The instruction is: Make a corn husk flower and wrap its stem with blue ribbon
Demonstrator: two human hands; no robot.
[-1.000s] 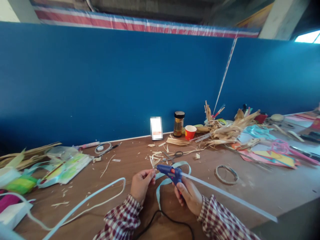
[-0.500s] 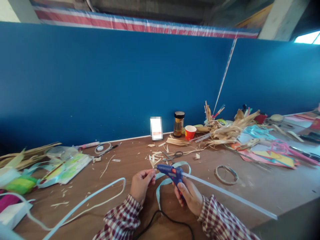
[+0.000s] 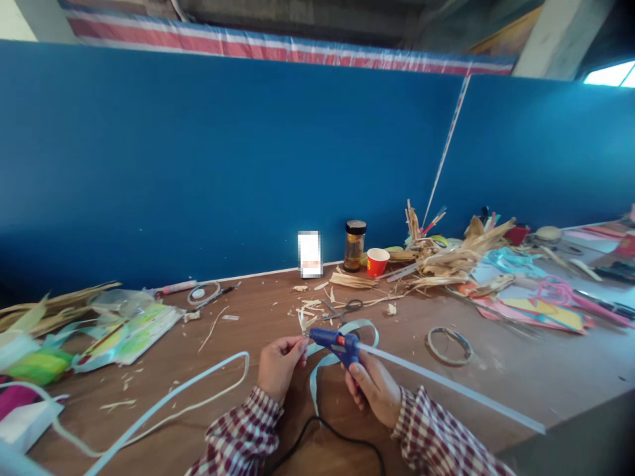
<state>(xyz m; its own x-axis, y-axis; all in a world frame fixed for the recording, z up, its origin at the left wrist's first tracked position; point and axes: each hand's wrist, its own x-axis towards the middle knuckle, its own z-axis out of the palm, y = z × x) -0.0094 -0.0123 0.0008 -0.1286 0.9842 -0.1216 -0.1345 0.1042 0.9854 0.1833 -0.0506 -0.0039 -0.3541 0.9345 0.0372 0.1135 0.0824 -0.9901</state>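
My right hand [image 3: 373,385] is wrapped round the handle of a blue hot glue gun [image 3: 335,342]. A long translucent glue stick [image 3: 456,387] sticks out of its back end, and its nozzle points left. Just at the nozzle, my left hand [image 3: 282,363] pinches a small bundle of pale dry husk strips [image 3: 303,322] between thumb and fingertips. Whether the nozzle touches the strips I cannot tell. A light blue ribbon [image 3: 322,362] curls on the table beneath the gun. Behind it lie dark scissors [image 3: 342,311], partly hidden.
Pale scraps litter the brown table [image 3: 218,390]. At the back stand a lidded bottle [image 3: 354,248] and a red paper cup [image 3: 378,263]. Dried husks [image 3: 446,261] pile up on the right, near a round ring [image 3: 449,346]. A white cable [image 3: 198,404] loops at left; a black cord [image 3: 342,431] lies in front.
The glue gun in my right hand has shifted slightly left, its nozzle closer to my left fingertips. The strips in my left hand have turned a little more upright.
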